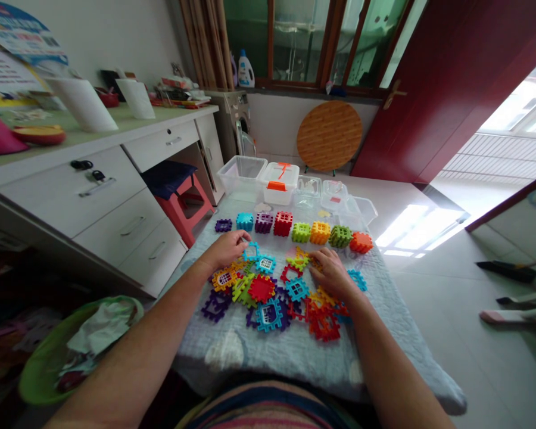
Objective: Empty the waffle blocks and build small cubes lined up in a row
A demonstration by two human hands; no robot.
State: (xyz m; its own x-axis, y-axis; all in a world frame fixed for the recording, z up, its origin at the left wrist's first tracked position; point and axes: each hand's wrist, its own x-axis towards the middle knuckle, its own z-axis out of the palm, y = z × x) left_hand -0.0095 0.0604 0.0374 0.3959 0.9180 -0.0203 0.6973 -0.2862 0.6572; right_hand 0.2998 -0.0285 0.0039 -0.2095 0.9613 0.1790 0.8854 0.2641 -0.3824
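Note:
A pile of flat interlocking plastic tiles [272,295] in many colours lies on a pale blue quilted cloth [232,345] in front of me. Behind the pile stands a row of assembled cubes [301,231], from purple at the left to orange-red at the right. My left hand [227,249] sits at the pile's far left edge, its fingers pinched on a blue tile [251,251]. My right hand [333,271] rests palm down on the right part of the pile, fingers curled over an orange tile [315,260]; whether it grips it is unclear.
Clear plastic boxes [242,173], one with an orange latch [280,182], stand at the cloth's far end. A white desk with drawers [98,196] and a red stool [183,205] are at the left. A green bin [78,348] sits at lower left. Tiled floor lies at the right.

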